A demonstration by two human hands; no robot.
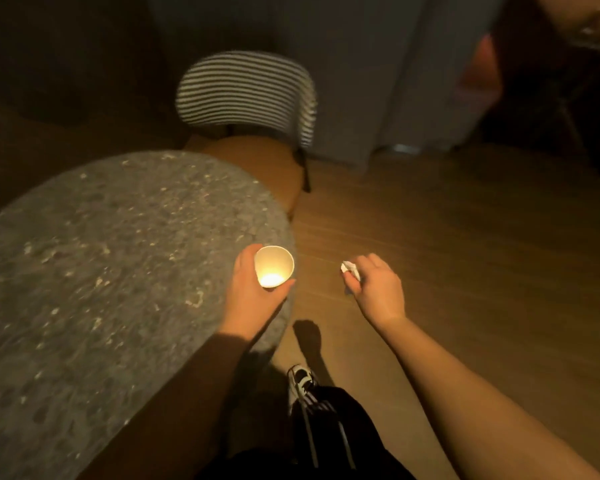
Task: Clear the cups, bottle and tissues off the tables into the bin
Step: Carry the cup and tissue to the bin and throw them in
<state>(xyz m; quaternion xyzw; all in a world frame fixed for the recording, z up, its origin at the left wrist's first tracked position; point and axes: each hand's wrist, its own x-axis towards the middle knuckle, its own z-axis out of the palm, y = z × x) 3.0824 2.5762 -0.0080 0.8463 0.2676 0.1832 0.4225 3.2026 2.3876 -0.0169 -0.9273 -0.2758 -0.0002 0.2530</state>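
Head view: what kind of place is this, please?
Probably a dim café or lounge: a round speckled stone table, a chair with a striped back tucked beside it, and a wooden floor.

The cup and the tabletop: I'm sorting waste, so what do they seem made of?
The cup looks like thin matt paper; light glows through its pale wall. The tabletop looks like grey speckled stone or terrazzo, with pale flecks and a dull sheen, though it could be an imitation.

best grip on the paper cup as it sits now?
Wrap the side wall from the left, as the left hand does. The paper cup is upright with its open mouth facing up, so fingers around the tapered wall below the rim hold it without crushing.
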